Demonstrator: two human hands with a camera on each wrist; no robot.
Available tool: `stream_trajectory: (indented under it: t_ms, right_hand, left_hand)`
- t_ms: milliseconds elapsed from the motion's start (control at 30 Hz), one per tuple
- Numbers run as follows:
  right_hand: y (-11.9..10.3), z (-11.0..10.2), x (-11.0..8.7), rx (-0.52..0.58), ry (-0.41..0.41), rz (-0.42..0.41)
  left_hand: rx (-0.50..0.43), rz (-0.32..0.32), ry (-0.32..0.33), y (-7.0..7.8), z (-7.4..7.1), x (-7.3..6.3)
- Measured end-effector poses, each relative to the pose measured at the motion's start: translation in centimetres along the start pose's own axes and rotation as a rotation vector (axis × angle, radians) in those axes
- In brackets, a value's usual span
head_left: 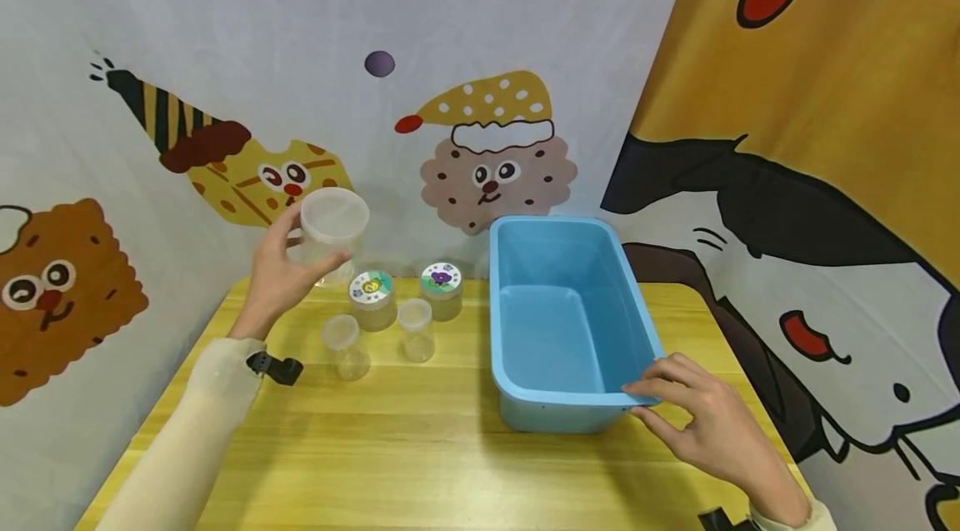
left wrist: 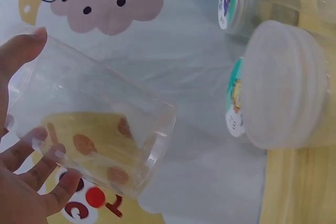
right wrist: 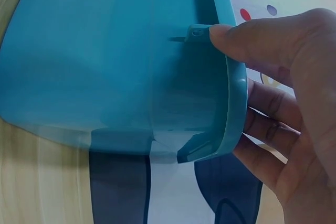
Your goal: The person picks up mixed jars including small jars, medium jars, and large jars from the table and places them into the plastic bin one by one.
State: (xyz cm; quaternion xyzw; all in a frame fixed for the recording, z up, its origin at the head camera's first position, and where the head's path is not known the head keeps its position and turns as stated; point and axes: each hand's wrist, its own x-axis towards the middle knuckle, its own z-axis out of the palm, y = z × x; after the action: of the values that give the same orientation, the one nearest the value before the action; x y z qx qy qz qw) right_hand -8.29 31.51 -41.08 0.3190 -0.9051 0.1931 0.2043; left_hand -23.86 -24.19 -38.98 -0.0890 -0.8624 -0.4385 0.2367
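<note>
My left hand (head_left: pixel 281 268) grips a large clear plastic jar (left wrist: pixel 105 114) with a whitish lid, thumb on one side and fingers on the other. The jar is held up near the back of the table, left of the smaller jars, and its walls are see-through. At the near right corner of a blue plastic bin (head_left: pixel 570 398), my right hand (head_left: pixel 701 414) pinches the rim. In the right wrist view the thumb (right wrist: pixel 231 40) lies under the rim's lip by a small tab, with the other fingers over the edge. The bin's inside shows bare.
Two jars with printed lids, one green-and-yellow (head_left: pixel 372 302) and one with a purple figure (head_left: pixel 442 291), stand at the back. Before them are two small clear cups with lids, the left cup (head_left: pixel 346 348) and the right cup (head_left: pixel 417 331). A cartoon-printed curtain (head_left: pixel 465 6) hangs behind the wooden table (head_left: pixel 405 456).
</note>
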Motion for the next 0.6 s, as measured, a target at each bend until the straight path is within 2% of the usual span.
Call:
stream_trajectory:
  t_ms: [400,600]
  right_hand:
    - [0.0,0.2,-0.1,0.013,-0.007,0.004]
    - [0.0,0.0,0.0,0.002,0.01,-0.013]
  left_hand:
    - [-0.018,0.113,-0.011,2.3,1.0,1.4]
    - [-0.017,0.123,-0.034,3.3,1.8,1.7]
